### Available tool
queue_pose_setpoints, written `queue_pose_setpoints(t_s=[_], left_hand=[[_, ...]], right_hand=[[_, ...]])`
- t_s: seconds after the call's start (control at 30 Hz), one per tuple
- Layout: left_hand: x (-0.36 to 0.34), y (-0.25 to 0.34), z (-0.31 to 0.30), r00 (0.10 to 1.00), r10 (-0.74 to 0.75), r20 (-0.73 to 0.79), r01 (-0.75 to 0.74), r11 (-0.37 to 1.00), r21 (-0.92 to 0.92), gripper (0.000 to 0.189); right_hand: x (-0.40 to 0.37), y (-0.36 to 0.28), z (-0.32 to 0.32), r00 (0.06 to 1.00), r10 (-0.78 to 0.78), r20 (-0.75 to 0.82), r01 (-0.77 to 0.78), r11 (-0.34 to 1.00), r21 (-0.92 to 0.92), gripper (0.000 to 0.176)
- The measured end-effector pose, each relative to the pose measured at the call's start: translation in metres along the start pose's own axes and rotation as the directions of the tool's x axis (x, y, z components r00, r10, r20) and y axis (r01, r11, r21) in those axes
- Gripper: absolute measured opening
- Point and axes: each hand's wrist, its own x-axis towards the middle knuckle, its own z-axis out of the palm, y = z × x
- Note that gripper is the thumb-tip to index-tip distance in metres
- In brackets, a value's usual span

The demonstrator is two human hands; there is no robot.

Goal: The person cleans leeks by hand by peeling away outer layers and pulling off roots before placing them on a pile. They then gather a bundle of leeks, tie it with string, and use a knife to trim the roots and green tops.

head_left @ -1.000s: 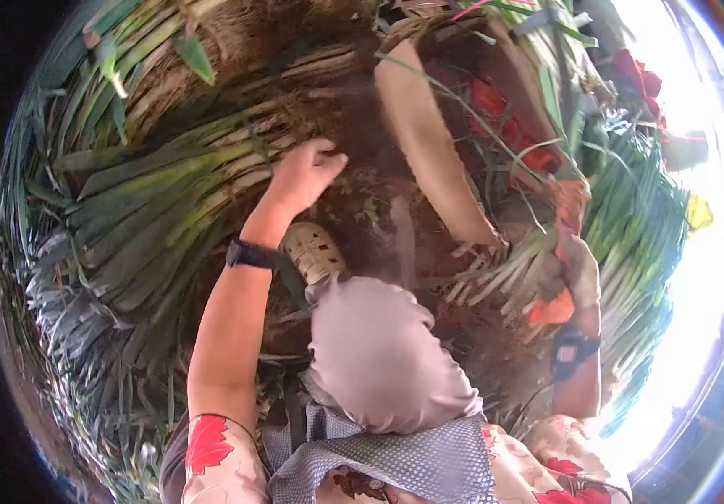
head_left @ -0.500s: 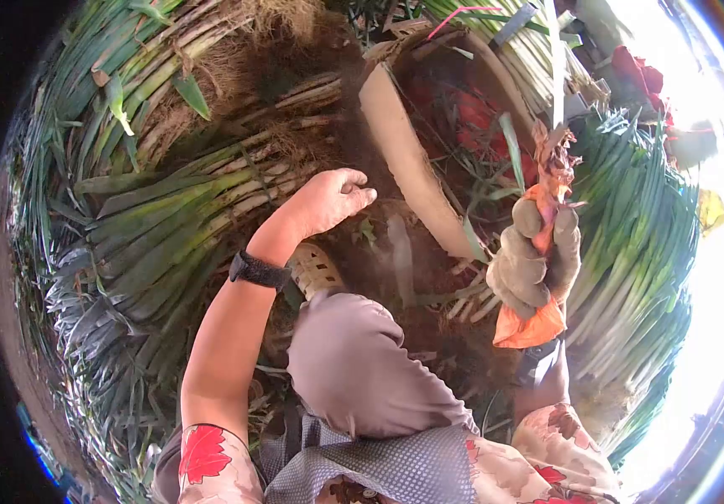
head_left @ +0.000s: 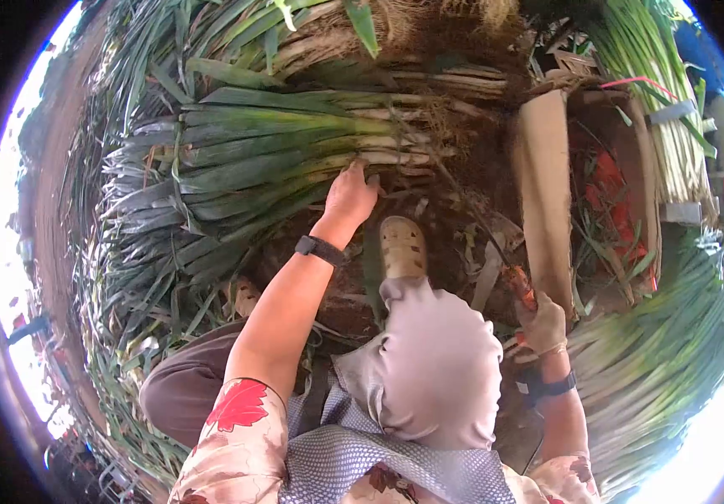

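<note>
My bare left hand reaches the lower edge of a bundle of leek-like stalks. Its fingertips touch the pale stems, with the thumb apart from the fingers. The bundle lies sideways, leaves to the left and roots to the right, with a tie around the leaves. In my gloved right hand is the orange, wrapped-looking handle of a long thin tool. The tool slants up and left, its far end at the bundle's root side.
Right of centre stands an open cardboard box with red material and leaf scraps inside. More green stalks lie at the right, and others at the upper right. My shoe is below the bundle.
The view has shifted, so the scene sits further right. My left hand has come onto the bundle's stems. My right hand has lowered and turned, and the tool now points up and left.
</note>
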Motion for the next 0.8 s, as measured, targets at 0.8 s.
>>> queue_pose_setpoints(t_s=[0.8], left_hand=[[-0.068, -0.050, 0.032, 1.000, 0.010, 0.017, -0.004, 0.948, -0.320, 0.036]], right_hand=[[-0.066, 0.014, -0.021, 0.983, 0.186, 0.007, -0.185, 0.982, -0.039, 0.022]])
